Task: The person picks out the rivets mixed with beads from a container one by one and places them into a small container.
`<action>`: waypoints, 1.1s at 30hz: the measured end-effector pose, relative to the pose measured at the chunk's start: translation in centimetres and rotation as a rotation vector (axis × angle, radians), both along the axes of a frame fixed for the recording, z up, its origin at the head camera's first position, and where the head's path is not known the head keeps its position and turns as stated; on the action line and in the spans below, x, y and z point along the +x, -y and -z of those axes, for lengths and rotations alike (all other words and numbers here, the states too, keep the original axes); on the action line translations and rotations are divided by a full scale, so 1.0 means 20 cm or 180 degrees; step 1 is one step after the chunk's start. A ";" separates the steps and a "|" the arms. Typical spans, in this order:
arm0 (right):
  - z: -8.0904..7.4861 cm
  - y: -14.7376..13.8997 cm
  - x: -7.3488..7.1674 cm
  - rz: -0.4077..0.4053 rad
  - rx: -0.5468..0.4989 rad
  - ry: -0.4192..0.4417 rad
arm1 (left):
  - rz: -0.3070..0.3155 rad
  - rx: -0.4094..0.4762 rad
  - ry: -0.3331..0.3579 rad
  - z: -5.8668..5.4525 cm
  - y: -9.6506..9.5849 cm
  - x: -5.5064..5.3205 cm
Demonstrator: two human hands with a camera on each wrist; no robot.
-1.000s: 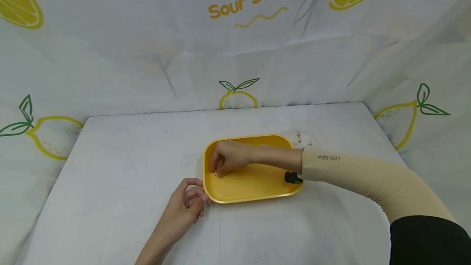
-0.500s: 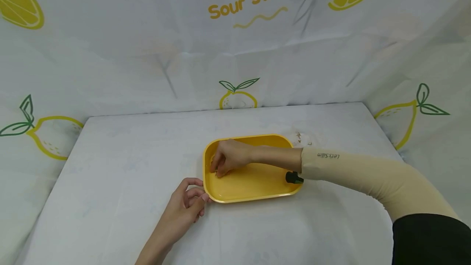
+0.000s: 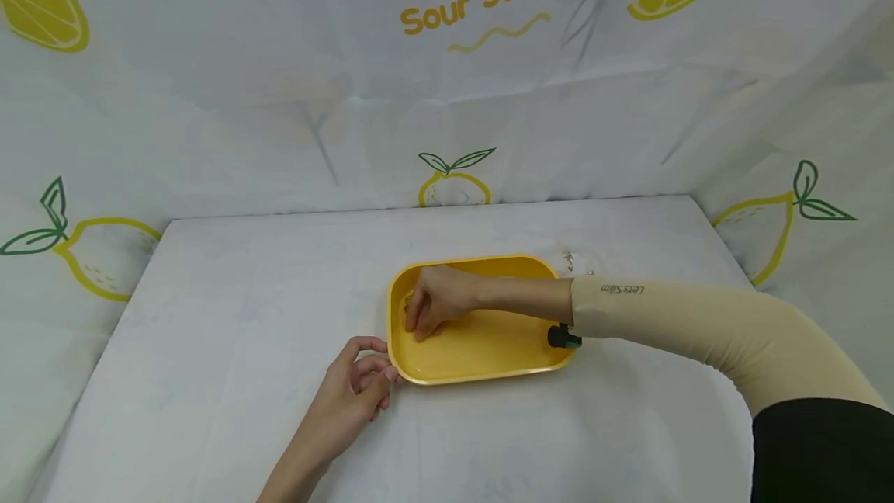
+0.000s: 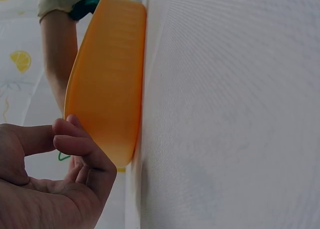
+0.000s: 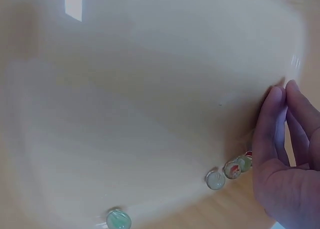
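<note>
My right hand (image 3: pixel 443 301) reaches down into a yellow tray (image 3: pixel 489 359), near its left end. Thumb and fingertips come together close to the tray wall in the right wrist view; whether anything sits between them is hidden. Several glass marbles (image 5: pixel 215 179) lie along the tray's edge by that hand, some partly covered by it. A greenish marble (image 5: pixel 119 219) lies apart from the others. My left hand (image 3: pixel 359 383) rests against the tray's near left corner, its fingers loosely bent at the outer side, as the left wrist view (image 4: pixel 75 174) also shows.
Small gold-coloured pieces (image 3: pixel 569 259) lie behind the tray's far right corner, too small to identify. A dark fitting (image 3: pixel 563 336) sits at the right wrist, over the tray's right end. White cloth (image 3: pixel 265 278) covers the table, and a lemon-print curtain (image 3: pixel 279 138) hangs behind.
The small shiny thing seen at my right fingertips earlier no longer shows in the head view. My right hand has shifted very slightly; my left hand stays at the tray's corner.
</note>
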State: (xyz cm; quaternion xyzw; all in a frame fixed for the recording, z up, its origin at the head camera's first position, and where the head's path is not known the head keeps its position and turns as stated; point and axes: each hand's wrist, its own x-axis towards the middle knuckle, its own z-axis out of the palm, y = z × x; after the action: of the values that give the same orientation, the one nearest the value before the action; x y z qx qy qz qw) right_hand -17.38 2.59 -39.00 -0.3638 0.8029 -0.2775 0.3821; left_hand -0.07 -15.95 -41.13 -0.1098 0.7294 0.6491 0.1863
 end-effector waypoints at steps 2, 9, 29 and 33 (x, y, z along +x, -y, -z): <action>0.00 0.00 0.00 0.0021 0.0021 -0.0008 | 0.0004 -0.0005 -0.0009 0.00 0.00 0.00; 0.00 0.01 0.01 0.0002 0.0007 -0.0078 | 0.0013 -0.0003 -0.0050 -0.01 0.00 0.00; -0.01 0.02 0.00 -0.0321 0.0001 -0.0215 | 0.0004 0.0046 -0.0072 -0.01 0.00 0.01; -0.02 0.03 0.00 -0.0362 -0.0009 -0.0254 | 0.0008 0.0041 -0.0064 -0.01 0.00 0.01</action>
State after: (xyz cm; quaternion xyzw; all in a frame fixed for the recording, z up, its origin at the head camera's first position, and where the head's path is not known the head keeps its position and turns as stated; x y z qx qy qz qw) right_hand -17.29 2.09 -38.64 -0.4201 0.7952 -0.2417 0.3644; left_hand 0.05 -15.89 -40.91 -0.1010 0.7272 0.6546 0.1804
